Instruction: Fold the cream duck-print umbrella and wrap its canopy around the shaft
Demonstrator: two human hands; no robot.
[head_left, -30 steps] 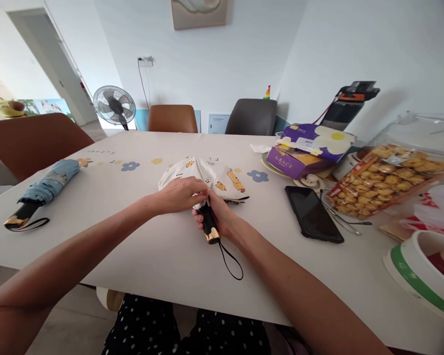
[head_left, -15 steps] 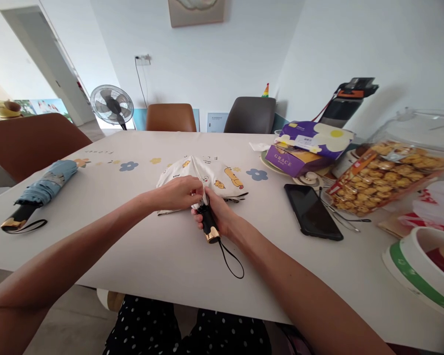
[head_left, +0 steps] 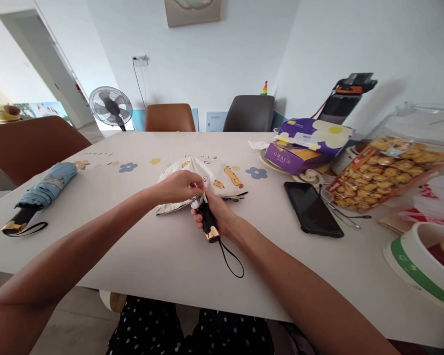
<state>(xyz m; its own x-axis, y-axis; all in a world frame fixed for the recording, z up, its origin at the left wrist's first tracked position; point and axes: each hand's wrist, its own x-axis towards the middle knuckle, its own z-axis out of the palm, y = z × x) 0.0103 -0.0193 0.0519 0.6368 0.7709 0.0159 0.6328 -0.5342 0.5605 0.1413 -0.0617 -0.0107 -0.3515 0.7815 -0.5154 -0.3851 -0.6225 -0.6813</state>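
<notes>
A white folding umbrella (head_left: 225,178) with yellow cartoon prints lies on the table, its canopy loose and spread flat beyond my hands. Its black handle (head_left: 208,220) with a gold end points toward me, a black wrist strap hanging from it. My right hand (head_left: 215,207) is wrapped round the top of the handle and the gathered cloth there. Fingers pinched, my left hand (head_left: 185,186) grips the canopy's fabric edge just above the handle. Part of the cloth between the hands is hidden by the fingers.
At the left lies a furled blue umbrella (head_left: 50,185). To the right are a black phone (head_left: 313,209), a cable, purple tissue packs (head_left: 292,157), a black bottle (head_left: 342,101), a large snack jar (head_left: 385,172) and a white-and-green tub (head_left: 410,266). Chairs and a fan stand beyond the table.
My left hand has shifted slightly up and left, drawing the pinched cloth at the handle's top. My right hand keeps its hold on the handle.
</notes>
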